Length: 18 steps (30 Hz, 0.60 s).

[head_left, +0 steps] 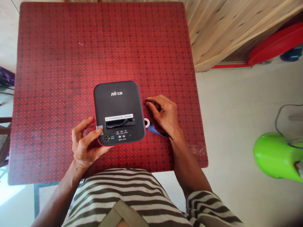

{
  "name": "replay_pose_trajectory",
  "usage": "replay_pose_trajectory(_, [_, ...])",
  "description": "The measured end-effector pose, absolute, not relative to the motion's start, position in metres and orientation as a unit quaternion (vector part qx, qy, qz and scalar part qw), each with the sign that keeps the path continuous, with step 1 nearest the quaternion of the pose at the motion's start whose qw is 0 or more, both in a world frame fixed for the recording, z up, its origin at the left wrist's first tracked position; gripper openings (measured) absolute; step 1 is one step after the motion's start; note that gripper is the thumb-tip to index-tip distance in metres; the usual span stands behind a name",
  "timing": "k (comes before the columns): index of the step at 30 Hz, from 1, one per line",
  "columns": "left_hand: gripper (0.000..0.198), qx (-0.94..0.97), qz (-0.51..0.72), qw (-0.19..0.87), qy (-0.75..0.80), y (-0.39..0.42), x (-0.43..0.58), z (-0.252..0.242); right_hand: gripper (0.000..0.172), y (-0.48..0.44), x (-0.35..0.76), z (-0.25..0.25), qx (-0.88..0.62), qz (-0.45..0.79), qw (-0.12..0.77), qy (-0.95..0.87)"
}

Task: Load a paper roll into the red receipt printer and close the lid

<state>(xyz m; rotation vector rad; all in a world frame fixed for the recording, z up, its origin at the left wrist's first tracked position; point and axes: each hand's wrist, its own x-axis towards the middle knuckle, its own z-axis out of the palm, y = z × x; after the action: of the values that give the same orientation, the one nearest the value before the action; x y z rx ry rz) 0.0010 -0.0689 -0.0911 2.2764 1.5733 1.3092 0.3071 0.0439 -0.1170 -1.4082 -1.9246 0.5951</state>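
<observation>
A black receipt printer (118, 105) with a red rim lies on the red patterned table, its top facing up. Dark torn material shows in its paper slot (120, 123). My left hand (85, 142) grips the printer's lower left corner, with a finger on the grey latch (99, 130) and the thumb along the bottom edge. Just right of the printer, my right hand (164, 113) has its fingers curled and the thumb and fingertips close together; anything between them is hidden. Below that hand lies a small roll (153, 128) with a white ring-shaped end and a blue outside, partly covered by the wrist.
The table (59, 63) has its front edge against my striped shirt. On the floor to the right stands a green bucket-like object (272, 154), with a dark cable (281, 110) near it. Wooden panelling (220, 28) and a red round-edged object (276, 42) are beyond the table's right side.
</observation>
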Motion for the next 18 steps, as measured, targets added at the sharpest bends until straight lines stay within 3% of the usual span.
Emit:
replay_pose_trajectory(6, [0.061,0.735,0.441,0.083,0.508,-0.068,0.001,-0.092,0.016,0.045,0.307,-0.116,-0.532,0.254,0.351,-0.728])
replay_pose_trajectory(11, [0.060,0.759,0.417,0.018,0.499,-0.067,0.001,-0.092,0.012,0.035,0.309,-0.059,-0.541,0.222,0.370,-0.722])
replay_pose_trajectory(15, [0.063,0.763,0.415,-0.003,0.496,-0.067,0.000,-0.094,0.013,0.029,0.283,-0.004,-0.442,0.167,0.307,-0.826])
replay_pose_trajectory(18, [0.066,0.763,0.418,-0.002,0.493,-0.068,0.000,-0.095,0.016,0.037,0.245,0.005,-0.368,0.126,0.177,-0.904])
